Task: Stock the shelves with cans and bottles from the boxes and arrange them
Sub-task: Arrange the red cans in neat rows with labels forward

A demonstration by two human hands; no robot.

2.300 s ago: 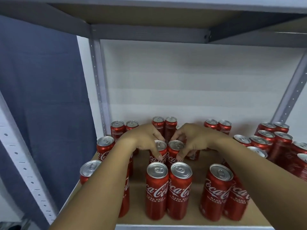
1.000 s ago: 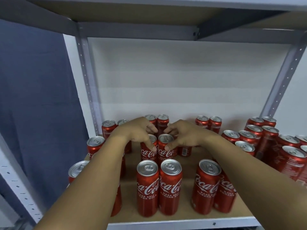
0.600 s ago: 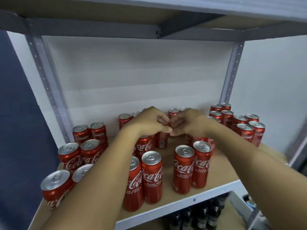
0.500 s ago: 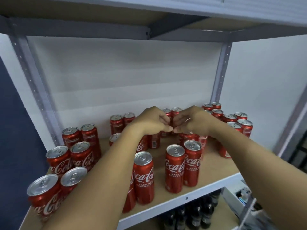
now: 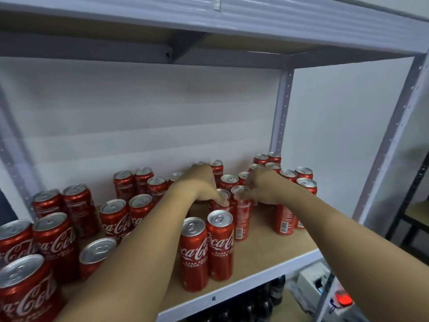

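Several red Coca-Cola cans stand in pairs on the wooden shelf board (image 5: 262, 247). My left hand (image 5: 199, 184) reaches in over them, its fingers curled down over the top of a can (image 5: 219, 206) in the second row. My right hand (image 5: 262, 187) pinches the rim of the can beside it (image 5: 241, 219). These two cans touch each other, just behind the front pair (image 5: 206, 249). My forearms hide some cans on the left half.
More can pairs fill the left (image 5: 53, 242) and the back right corner (image 5: 301, 180). Grey shelf posts (image 5: 281, 117) rise at the right, and another shelf board lies close overhead. Dark bottles (image 5: 255, 305) stand on the shelf below. A white device (image 5: 325, 284) with a red light sits at the lower right.
The view has swung to the right along the shelf. My hands, whose fingertips met above the cans half a second ago, have dropped onto the tops of two second-row cans.
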